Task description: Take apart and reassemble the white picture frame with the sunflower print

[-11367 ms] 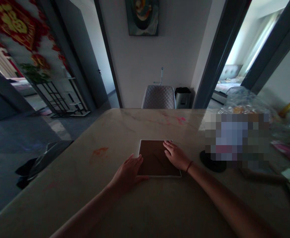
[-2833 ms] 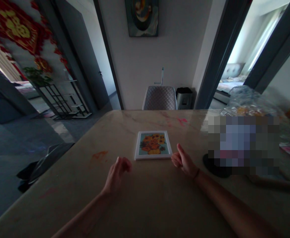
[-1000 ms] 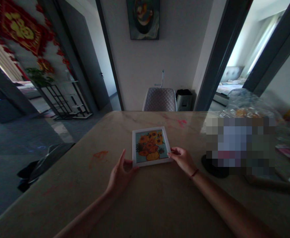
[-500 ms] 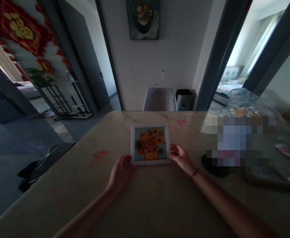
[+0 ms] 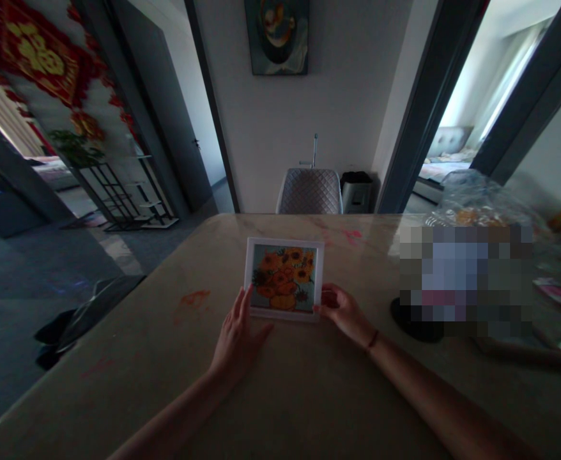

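A flower picture (image 5: 283, 278) in a white frame is tipped up at the table (image 5: 199, 370). The left hand (image 5: 235, 342) lays its fingers on its 8 o'clock edge, thumb apart; the right hand (image 5: 345, 314) pinches the edge at 4 o'clock. Around that picture, a chair (image 5: 310, 193) stands beyond the table at 12 o'clock, a bin (image 5: 356, 195) between 1 and 2, a plastic bag (image 5: 475, 191) at 2, an orange stain (image 5: 195, 298) near 9, and a plant (image 5: 75, 148) at 10.

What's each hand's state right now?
Left hand: open, at the left edge of the frame.
Right hand: closed, holding the frame by its right edge.
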A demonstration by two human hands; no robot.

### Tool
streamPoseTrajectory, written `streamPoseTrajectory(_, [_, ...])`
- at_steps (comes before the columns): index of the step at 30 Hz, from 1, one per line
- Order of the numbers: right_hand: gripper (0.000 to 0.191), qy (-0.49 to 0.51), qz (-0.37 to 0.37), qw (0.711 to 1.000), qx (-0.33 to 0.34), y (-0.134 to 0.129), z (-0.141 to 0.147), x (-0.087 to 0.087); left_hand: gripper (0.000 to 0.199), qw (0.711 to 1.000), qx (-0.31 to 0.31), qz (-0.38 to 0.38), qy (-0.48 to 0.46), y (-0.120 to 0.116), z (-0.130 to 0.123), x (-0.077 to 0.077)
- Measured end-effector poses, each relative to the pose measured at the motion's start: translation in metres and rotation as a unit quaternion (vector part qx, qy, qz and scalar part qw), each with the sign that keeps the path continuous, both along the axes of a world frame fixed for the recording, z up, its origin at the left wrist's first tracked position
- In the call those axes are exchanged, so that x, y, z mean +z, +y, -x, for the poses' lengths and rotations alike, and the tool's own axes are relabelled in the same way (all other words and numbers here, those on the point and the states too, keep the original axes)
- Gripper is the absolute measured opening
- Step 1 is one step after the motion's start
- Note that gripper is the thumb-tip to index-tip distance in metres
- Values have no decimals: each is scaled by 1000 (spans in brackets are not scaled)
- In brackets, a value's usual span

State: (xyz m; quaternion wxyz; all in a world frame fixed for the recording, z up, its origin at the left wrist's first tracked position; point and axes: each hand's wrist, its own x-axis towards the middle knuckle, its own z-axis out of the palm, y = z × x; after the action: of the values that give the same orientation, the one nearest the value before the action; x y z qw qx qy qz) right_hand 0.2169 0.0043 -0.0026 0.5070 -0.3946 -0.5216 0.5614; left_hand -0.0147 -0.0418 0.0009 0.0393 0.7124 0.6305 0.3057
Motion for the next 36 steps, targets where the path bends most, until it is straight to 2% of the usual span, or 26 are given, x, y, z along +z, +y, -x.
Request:
streamPoseTrajectory(4, [36,16,15,999,23,-4,2,4,84,1000,3,-2,13,1,2,-1])
streamPoseTrajectory(8, [36,36,28,997,58,-6,0,11,75,999,14,2,39,2,4,-4])
streamPoseTrajectory(11, [33,40,26,994,100,-8,0,14,72,997,15,-24,69,2,4,-5])
streamPoseTrajectory(14, [29,36,25,989,141,-10,1,14,75,990,-3,-81,120,0,1,-2])
streamPoseTrajectory(17, [34,38,22,985,166,-12,2,13,83,982,-10,-123,143,-3,-3,3])
streamPoseTrajectory(25, [38,90,36,963,250,-18,4,20,89,966,-70,-148,202,-6,-3,9])
streamPoseTrajectory(30, [41,145,52,947,282,-22,5,22,80,952,-109,-182,220,-8,-2,9])
streamPoseTrajectory(36, [50,124,67,946,291,-22,3,22,58,921,-151,-249,260,-13,-4,15])
